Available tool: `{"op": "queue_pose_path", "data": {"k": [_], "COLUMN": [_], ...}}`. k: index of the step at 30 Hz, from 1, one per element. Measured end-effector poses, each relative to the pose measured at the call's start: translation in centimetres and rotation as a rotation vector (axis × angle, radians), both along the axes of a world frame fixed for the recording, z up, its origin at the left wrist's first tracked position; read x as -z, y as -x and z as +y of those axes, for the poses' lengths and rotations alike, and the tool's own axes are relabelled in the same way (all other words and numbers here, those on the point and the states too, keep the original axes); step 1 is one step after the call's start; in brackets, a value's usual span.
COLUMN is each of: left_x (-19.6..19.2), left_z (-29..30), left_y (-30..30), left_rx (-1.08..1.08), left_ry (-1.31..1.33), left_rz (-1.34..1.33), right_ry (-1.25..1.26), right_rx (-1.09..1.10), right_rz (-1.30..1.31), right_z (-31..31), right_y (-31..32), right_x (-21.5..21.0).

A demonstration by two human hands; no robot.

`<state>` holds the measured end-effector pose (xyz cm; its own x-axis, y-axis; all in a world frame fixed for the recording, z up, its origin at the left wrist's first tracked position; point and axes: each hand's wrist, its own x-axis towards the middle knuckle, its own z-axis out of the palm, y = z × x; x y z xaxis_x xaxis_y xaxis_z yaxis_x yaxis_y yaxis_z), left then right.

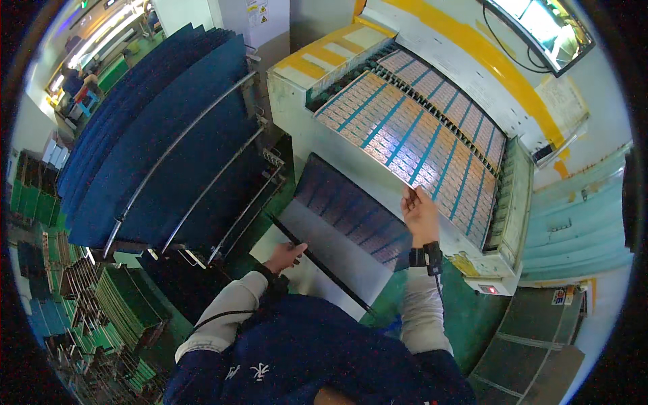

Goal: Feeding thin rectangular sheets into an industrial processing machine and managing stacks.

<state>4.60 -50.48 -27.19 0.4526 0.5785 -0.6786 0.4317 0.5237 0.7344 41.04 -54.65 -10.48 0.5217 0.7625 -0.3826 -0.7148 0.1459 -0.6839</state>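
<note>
My right hand (420,210) is raised at the near edge of a copper-coloured circuit board panel (405,131) with teal stripes, its fingers pinched on that edge. The panel lies on the rollers of a white machine. Lower and to the left, my left hand (287,256) has its fingers curled at a long black strip (331,275). That strip crosses in front of a shiny grey sheet (317,236) and a darker striped panel (358,209), which leans below the machine. What the strip belongs to I cannot make out.
At the left stands a rack of large dark blue boards (169,135) with curved-looking metal rails. More racks of green boards (128,297) fill the lower left. A second striped panel (445,94) lies farther along the rollers. A screen (540,34) hangs upper right; grey panels (533,337) stand lower right.
</note>
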Motion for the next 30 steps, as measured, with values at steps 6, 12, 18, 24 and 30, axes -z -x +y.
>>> {"op": "queue_pose_path", "data": {"k": [6,12,18,24,30], "left_x": [-0.6,0.9,3.0,0.8,2.0], "left_z": [0.1,0.5,0.2,-0.1,0.1], "left_y": [-0.6,-0.3,-0.8,-1.0,-1.0], "left_rx": [0.007,0.072,0.012,-0.01,0.03], "left_ry": [-0.029,-0.079,-0.069,-0.086,-0.107], "left_rz": [0.019,-0.021,0.018,0.039,0.075], "right_ry": [0.01,0.135,0.32,0.413,0.433], "right_rx": [-0.188,-0.433,-0.945,-1.31,-1.251], "right_rz": [0.112,-0.218,-1.053,-1.431,-1.458], "right_z": [0.9,0.6,-3.2,-5.8,-6.5], "right_y": [0.2,3.0,10.0,12.2,11.8], "right_x": [-0.9,0.4,9.6,14.7,17.4]}}
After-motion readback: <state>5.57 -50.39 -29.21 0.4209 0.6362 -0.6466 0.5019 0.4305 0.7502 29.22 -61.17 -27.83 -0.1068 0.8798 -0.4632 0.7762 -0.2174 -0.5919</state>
